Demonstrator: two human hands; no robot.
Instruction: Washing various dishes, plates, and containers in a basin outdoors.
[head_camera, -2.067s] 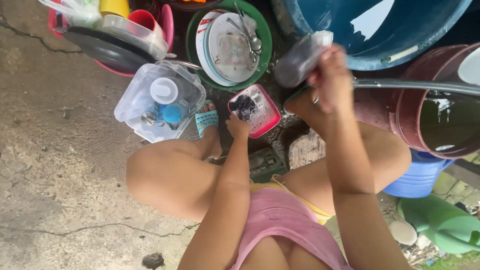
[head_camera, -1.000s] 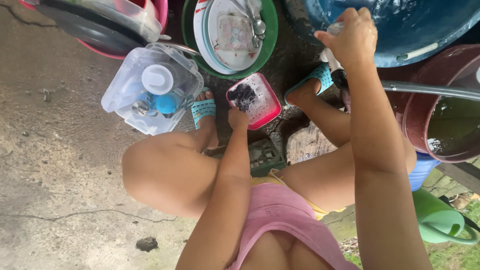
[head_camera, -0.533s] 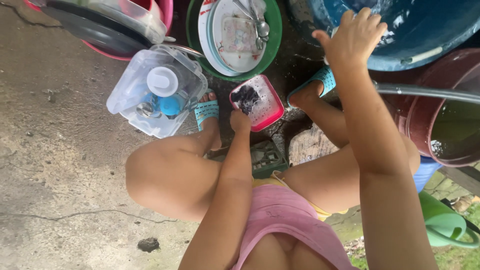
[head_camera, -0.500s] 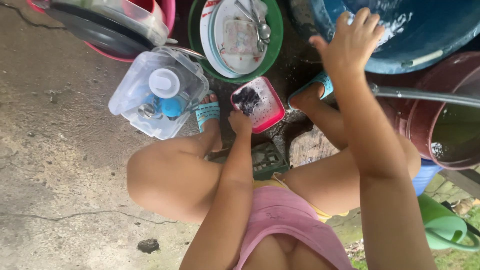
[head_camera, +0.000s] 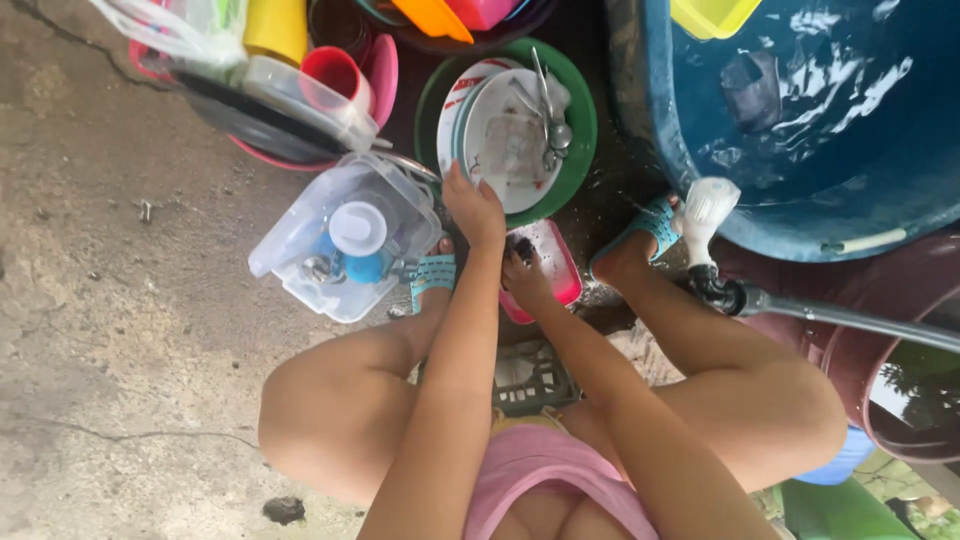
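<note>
Squatting on wet concrete, I reach my left hand (head_camera: 474, 210) forward, fingers loosely spread, touching the rim of the white plates stacked in the round green plastic basin (head_camera: 583, 130). My right hand (head_camera: 524, 275) rests curled in the small pink rectangular plastic tray (head_camera: 556, 268) just beside it; whether that grip holds anything I cannot tell. A clear lidded plastic box (head_camera: 340, 240) sits left.

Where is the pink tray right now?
In the head view, the pink tray lies on the ground between the sandalled feet, under the right hand, below the green basin.
</note>
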